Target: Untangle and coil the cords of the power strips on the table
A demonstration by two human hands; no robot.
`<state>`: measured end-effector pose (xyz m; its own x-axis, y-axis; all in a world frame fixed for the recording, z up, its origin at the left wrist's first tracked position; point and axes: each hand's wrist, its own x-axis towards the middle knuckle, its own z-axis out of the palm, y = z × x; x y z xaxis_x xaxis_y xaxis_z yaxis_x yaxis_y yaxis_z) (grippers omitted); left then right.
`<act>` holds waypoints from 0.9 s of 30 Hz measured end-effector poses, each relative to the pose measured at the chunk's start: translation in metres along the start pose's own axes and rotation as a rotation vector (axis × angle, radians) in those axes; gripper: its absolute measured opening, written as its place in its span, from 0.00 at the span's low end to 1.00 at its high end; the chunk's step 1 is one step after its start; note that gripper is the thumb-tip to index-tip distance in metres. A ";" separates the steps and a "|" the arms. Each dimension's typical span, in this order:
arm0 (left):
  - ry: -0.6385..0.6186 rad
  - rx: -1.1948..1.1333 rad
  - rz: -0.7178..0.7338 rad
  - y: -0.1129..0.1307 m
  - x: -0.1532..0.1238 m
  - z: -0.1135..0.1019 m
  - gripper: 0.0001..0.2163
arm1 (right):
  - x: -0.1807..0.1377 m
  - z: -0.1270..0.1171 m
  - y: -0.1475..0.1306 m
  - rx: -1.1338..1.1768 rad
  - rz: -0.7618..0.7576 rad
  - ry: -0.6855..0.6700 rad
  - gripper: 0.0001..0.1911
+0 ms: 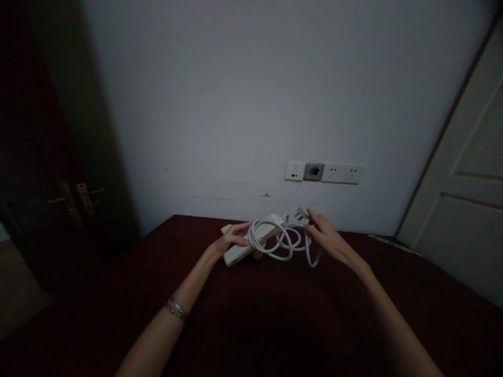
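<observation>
Between the hands (232, 237) (329, 236), power strip (238, 254), looped cord (275, 256)

**Holding on at both ends, just below centre**

Just below the centre of the frame, we held a white power strip (238, 254) in our left hand (234, 236), its length tilted up toward the right. A pale cord (252, 236) hung in loose loops across and beside it. Farther right, our right hand (325, 236) gripped the plug (302, 213), prongs pointing left. We wore a bracelet (175, 308) at lower left of centre. A dark red tabletop (223, 319) filled the bottom. Behind rose a pale wall (223, 94), bearing a row of socket plates (325, 173) right of centre. A white panelled door (467, 167) stood at the right edge; metal handles (84, 195) showed at left.
</observation>
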<state>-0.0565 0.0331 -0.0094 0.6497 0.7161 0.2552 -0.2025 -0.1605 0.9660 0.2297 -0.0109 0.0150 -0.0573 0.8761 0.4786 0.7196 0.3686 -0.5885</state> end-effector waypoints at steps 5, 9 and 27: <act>-0.128 -0.030 -0.031 -0.001 -0.001 -0.001 0.28 | -0.007 -0.002 -0.013 0.103 -0.073 -0.183 0.37; -0.161 -0.098 -0.017 -0.003 0.000 0.001 0.28 | -0.009 -0.006 -0.025 0.138 -0.188 -0.219 0.31; 0.003 -0.160 0.013 -0.021 0.008 0.010 0.30 | -0.011 0.000 -0.037 0.477 -0.150 -0.121 0.17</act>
<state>-0.0396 0.0352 -0.0277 0.6443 0.7165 0.2673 -0.3253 -0.0596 0.9437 0.2035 -0.0347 0.0317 -0.2359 0.8223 0.5179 0.3034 0.5686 -0.7646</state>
